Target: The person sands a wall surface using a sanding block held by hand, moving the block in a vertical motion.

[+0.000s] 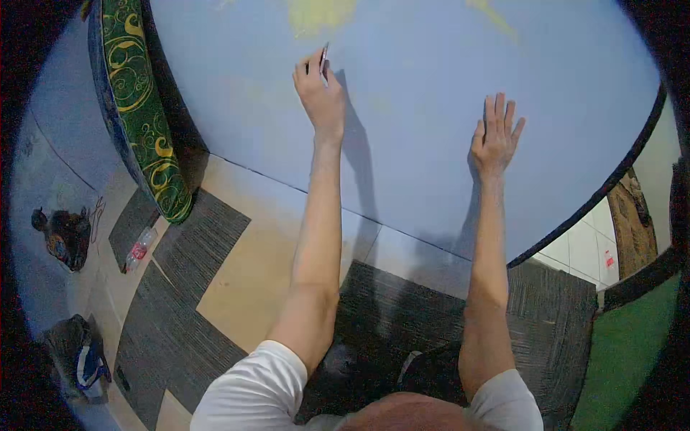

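Note:
My left hand (322, 97) grips a thin flat object (325, 55), seen almost edge-on, so its exact kind cannot be told. That hand is raised before a pale blue wall (415, 124), just below a yellow patch (322, 16) on the wall's surface. Whether the flat object touches the wall is unclear. To the right, my right hand (496, 140) lies against the wall with its fingers spread and nothing in it.
A green patterned mattress (129, 81) leans upright at left. Dark striped mats (178, 328) cover parts of the tiled floor. A plastic bottle (140, 249), a dark bag (67, 237) and a dark bundle (78, 350) lie at left. A doorway with white tiles (585, 237) opens at right.

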Motion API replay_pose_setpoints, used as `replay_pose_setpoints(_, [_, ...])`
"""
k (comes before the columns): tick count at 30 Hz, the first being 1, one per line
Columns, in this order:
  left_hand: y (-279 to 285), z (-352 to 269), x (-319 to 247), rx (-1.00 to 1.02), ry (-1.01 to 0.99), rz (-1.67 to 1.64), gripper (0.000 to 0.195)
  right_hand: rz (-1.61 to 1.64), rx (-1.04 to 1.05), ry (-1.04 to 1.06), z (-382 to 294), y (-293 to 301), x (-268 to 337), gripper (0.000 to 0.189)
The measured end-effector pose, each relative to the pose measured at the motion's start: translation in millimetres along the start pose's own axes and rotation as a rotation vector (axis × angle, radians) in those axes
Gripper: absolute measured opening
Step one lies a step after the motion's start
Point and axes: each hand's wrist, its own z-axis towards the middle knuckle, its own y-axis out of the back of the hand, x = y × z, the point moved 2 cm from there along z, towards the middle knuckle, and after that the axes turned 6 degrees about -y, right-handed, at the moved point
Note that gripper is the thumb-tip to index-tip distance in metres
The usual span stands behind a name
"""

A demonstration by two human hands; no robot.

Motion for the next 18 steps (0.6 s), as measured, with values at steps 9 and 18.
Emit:
replay_pose_setpoints(9, [-49.4,-46.4,21.0,0.257,-0.100,-0.055,0.048,-0.026,0.001,-0.020,-2.4,-10.0,6.0,0.068])
replay_pose_setpoints(18, [-69.5,-106.0,17.5,0.497,-0.108,-0.048,0.073,-0.005,-0.045,0.011,-3.9,-9.4,-1.0,0.068])
